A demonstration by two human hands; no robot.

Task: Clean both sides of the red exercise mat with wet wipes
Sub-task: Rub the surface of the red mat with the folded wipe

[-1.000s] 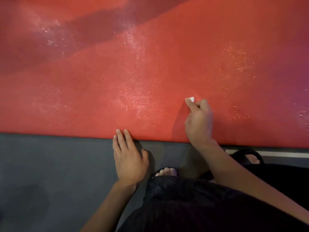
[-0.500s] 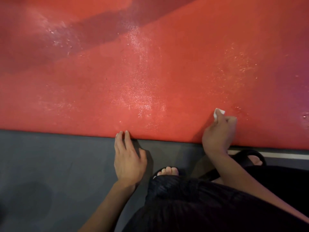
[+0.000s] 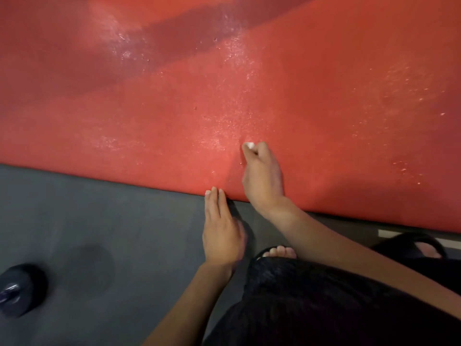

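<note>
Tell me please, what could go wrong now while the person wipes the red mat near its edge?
The wet wipe is bunched small in the right hand, so strokes may leave patches uncleaned. The left hand only touches the red mat at its edge with straight fingers, so the mat might shift under rubbing. The shiny wet spots suggest a slippery surface.

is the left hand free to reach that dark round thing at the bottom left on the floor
Probably yes. The left hand lies flat and holds nothing, fingertips at the red mat's near edge. Only bare grey floor lies between it and the dark round object, though it sits well off to the side.
</note>
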